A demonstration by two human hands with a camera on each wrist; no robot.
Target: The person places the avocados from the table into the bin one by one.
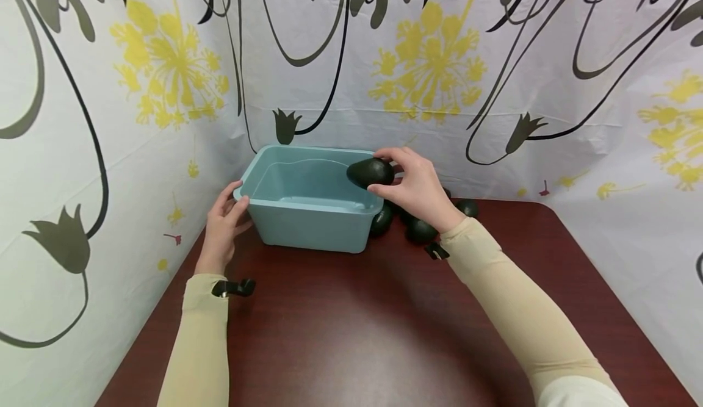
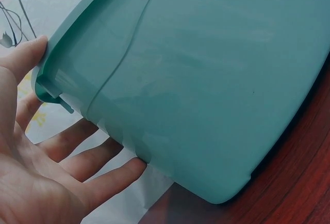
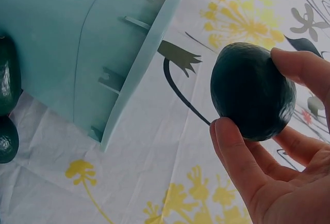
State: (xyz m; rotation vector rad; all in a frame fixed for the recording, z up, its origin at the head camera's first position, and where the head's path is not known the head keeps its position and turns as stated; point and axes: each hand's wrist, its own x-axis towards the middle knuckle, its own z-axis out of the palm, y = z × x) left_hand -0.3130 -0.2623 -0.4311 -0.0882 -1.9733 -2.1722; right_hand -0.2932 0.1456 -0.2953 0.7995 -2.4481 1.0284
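A teal plastic bin (image 1: 313,227) stands upright on the dark red table, its inside visibly bare in the head view. My left hand (image 1: 222,227) grips its left end, thumb at the rim (image 2: 44,74) and the other fingers (image 2: 116,182) against the end wall. With thumb and fingertips my right hand (image 1: 412,184) holds a dark green avocado (image 1: 370,173) over the bin's right rim. The right wrist view shows this avocado (image 3: 252,92) from its rounded side, above the rim.
Several more avocados (image 1: 421,231) lie on the table to the right of the bin, partly hidden under my right hand and wrist. The table (image 1: 340,315) stretches toward me. Patterned white cloth (image 1: 329,41) hangs behind and along both sides.
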